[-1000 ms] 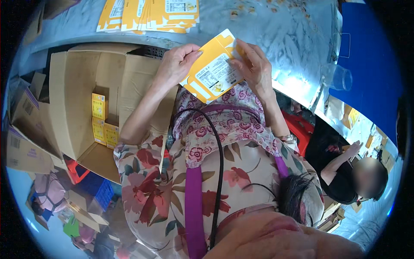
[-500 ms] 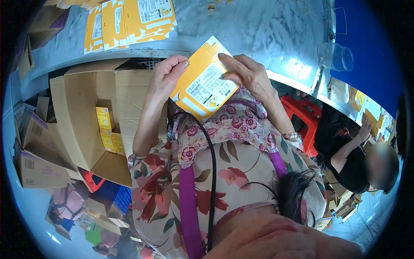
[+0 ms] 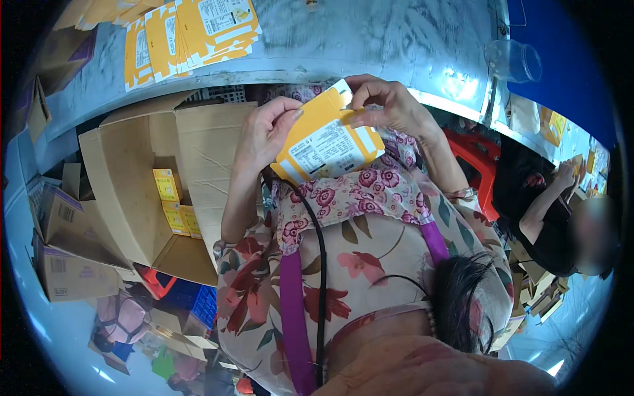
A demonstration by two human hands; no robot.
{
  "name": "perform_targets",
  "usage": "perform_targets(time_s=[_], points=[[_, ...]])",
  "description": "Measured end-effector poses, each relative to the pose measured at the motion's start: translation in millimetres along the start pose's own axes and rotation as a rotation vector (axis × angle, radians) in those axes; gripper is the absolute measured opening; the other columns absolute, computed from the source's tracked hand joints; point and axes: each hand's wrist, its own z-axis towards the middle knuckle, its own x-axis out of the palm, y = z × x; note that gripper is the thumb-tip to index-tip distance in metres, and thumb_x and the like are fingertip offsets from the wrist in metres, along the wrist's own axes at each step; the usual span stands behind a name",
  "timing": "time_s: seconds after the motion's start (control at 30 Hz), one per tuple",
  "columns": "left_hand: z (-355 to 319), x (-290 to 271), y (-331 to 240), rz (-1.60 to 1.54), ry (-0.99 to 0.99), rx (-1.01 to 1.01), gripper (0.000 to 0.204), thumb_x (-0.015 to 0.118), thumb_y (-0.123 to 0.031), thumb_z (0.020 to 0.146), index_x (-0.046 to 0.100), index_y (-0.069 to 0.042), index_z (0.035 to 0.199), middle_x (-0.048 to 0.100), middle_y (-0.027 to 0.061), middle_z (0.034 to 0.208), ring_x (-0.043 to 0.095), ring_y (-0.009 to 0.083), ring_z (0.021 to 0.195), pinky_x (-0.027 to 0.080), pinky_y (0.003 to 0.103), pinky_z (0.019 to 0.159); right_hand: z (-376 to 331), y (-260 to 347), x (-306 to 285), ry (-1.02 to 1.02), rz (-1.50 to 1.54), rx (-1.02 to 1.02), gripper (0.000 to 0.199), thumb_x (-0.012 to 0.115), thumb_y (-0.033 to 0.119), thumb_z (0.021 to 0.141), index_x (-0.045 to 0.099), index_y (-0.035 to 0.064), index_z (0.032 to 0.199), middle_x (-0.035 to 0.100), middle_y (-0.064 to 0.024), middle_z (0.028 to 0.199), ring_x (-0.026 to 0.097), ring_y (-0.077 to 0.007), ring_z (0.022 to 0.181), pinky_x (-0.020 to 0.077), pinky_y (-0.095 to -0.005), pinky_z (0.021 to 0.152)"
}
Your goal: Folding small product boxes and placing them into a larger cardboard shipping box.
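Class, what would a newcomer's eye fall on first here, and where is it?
The yellow carton stands out first, held between the left hand and right hand at the picture's upper middle. Next comes the open cardboard box on the left, with small yellow boxes inside.

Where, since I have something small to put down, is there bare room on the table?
The widest bare patch of the table lies between the flat yellow cartons on the left and the clear jar on the right. It's crowded at upper left, where cartons overlap, and nearer the body, where the left hand and right hand hold a yellow carton.
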Motion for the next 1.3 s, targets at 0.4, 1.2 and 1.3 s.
perform_targets(time_s=[0.4,1.2,1.3], points=[[-9.8,5.0,-25.0,0.36,-0.045,0.228,0.028,0.063,-0.008,0.084,0.062,-0.002,0.112,0.067,0.0131,0.09,0.066,0.0219,0.081,0.051,0.03,0.071,-30.4,6.4,25.0,0.15,0.397,0.127,0.026,0.071,0.008,0.082,0.069,0.0021,0.108,0.051,-0.0095,0.133,0.051,-0.017,0.117,0.041,-0.0288,0.099],[17.6,60.5,-27.0,-0.31,-0.347,0.288,0.07,0.063,-0.006,0.086,0.022,0.002,0.143,0.056,0.0191,0.117,0.058,0.0226,0.106,0.047,0.034,0.09,-14.9,-4.8,29.9,-0.442,0.076,-0.131,0.054,0.059,0.02,0.094,0.039,0.0048,0.142,0.061,-0.0071,0.107,0.055,-0.0104,0.091,0.0468,-0.0239,0.077],[15.0,54.5,-15.1,-0.193,-0.233,0.145,0.066,0.062,-0.009,0.088,0.027,0.001,0.142,0.057,0.0201,0.119,0.059,0.0235,0.105,0.048,0.034,0.088,-16.8,-10.6,33.7,-0.496,0.081,-0.15,0.04,0.055,0.022,0.096,0.052,0.0032,0.131,0.061,-0.0037,0.097,0.052,-0.0081,0.082,0.0445,-0.0228,0.071]])
